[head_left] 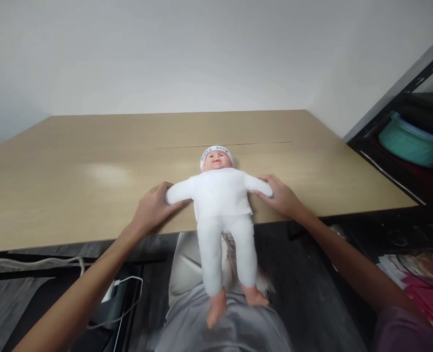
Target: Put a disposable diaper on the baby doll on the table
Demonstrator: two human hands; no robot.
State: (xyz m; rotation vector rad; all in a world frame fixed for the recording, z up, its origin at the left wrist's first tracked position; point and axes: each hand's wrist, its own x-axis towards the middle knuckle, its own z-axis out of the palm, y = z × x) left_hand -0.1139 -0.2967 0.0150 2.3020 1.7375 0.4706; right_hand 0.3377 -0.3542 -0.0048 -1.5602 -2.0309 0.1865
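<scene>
A baby doll (222, 195) in a white long-sleeved top and white trousers lies face up, its head and body on the wooden table (92, 146) and its legs hanging past the front edge. Around its head is a white cap (216, 149) with blue lettering. My left hand (156, 205) is closed round the end of the sleeve on the left of the view. On the other side, my right hand (278, 195) grips the opposite sleeve near its cuff, where a bit of blue shows. The doll's own hands are hidden; its bare feet show below the trousers.
A pale wall (180, 54) stands behind the table. At the right, a dark shelf holds a teal basin (414, 139), with pink and white items (422, 288) lower down. White cables (139, 288) hang below the table at the left.
</scene>
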